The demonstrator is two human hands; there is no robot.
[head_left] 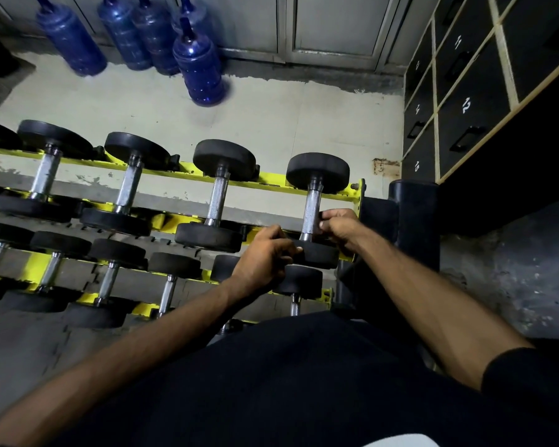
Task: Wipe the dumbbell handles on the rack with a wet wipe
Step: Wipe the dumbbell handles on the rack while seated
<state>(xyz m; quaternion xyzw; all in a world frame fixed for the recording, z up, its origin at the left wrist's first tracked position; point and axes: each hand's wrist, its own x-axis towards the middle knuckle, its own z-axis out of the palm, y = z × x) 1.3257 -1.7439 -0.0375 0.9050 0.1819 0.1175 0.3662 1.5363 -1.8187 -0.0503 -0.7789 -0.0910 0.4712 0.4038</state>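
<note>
A yellow rack [273, 181] holds rows of black dumbbells with knurled steel handles. The rightmost dumbbell of the top row [317, 171] has its handle [312, 203] partly covered. My right hand [338, 228] curls its fingers round the lower end of that handle. My left hand [265, 259] grips the near black head [320, 254] of the same dumbbell, thumb on its rim. No wet wipe shows; whether one is under my right fingers I cannot tell. The dumbbell to its left [218, 196] stands untouched.
Smaller dumbbells [171, 285] lie on the lower row, nearer to me. Several blue water jugs [200, 69] stand on the floor beyond the rack. Black numbered lockers [465, 108] line the right side, with a black padded post [413, 204] right beside the rack's end.
</note>
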